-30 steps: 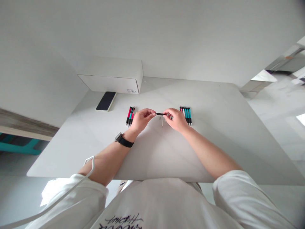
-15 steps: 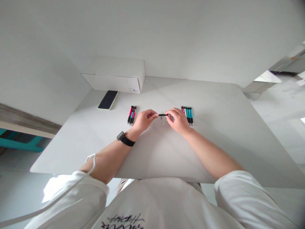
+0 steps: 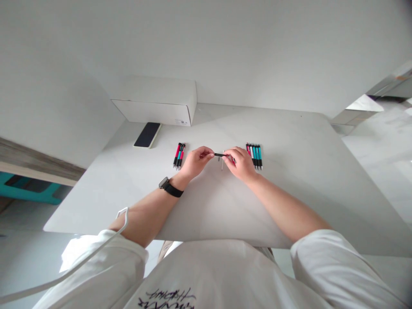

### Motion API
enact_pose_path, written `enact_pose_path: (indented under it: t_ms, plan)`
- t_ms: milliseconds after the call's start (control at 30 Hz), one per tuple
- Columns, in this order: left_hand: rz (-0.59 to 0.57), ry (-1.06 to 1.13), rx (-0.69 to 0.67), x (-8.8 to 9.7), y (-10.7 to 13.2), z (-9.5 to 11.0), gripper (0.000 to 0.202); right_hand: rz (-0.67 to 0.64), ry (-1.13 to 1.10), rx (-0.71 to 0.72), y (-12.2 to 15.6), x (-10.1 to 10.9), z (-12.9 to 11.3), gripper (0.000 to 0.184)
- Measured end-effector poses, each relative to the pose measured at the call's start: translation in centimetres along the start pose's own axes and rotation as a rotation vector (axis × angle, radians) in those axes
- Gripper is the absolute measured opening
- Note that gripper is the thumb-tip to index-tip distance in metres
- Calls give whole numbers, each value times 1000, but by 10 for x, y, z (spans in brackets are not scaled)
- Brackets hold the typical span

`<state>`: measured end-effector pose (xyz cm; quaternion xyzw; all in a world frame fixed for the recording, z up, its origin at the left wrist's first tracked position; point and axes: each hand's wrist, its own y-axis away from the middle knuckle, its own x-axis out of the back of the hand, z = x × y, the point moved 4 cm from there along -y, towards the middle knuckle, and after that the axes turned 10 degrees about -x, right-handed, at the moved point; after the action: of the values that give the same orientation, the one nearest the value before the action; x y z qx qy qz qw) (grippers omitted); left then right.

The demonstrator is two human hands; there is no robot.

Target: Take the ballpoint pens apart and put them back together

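Note:
Between my two hands a short black pen part (image 3: 219,155) is held almost level over the middle of the table. My left hand (image 3: 198,162) pinches its left end, and my right hand (image 3: 240,162) pinches the other end. Just below it on the table lie a thin, pale refill-like stick (image 3: 222,164) and a small dark piece, partly hidden by my fingers. A group of red, teal and black pens (image 3: 179,156) lies left of my left hand. Beyond my right hand sits a row of several pens (image 3: 258,156), red, white and teal with black grips.
The white table (image 3: 206,206) runs up to a pale wall. A white box (image 3: 151,110) stands at the back left, with a phone (image 3: 147,135) lying flat in front of it. A white cable (image 3: 80,262) passes by my left arm.
The hands hold nearly the same pose on the black pen part. Its right end now tips slightly lower, and the whole view has shifted a little.

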<state>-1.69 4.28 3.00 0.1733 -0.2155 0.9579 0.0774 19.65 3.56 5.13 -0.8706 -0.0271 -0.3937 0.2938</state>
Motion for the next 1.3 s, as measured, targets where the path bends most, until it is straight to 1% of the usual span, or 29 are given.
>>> enact_pose_path:
  t_ms: [133,233,267,400,467,533,633,667,800,867,1033,1300]
  plan:
    - [46,59,-20,1,0,-1,31,-31,-11,-20,-1,-1,1,15]
    - [65,64,-21,1,0,-3,31,-19,-60,-10,-1,-1,1,24]
    - [65,63,-19,1,0,-4,30,-10,-69,-2,-1,-1,1,24]
    - [61,60,-20,0,0,-5,29,-4,-59,19,-2,-1,2,11]
    - [60,58,-23,1,0,-4,29,-14,-45,9,-2,-2,4,9]
    - [60,49,-20,1,0,-3,30,-21,-46,-2,-2,-2,5,13]
    - [62,40,-9,1,0,-1,32,-18,-59,-8,-2,-3,5,25]
    - [60,41,-8,1,0,0,32,-15,-61,-4,-2,-3,5,26]
    - [52,22,-10,1,0,3,32,-21,-37,10,-3,-4,4,14]
    - [51,5,-10,1,-1,5,32,-34,-17,-4,-3,-4,4,12]
    - [51,-2,-15,2,-1,7,31,-46,-15,-43,-2,-2,2,28]
    - [35,-23,-19,1,-1,5,31,-48,-11,-27,-3,-3,2,13]
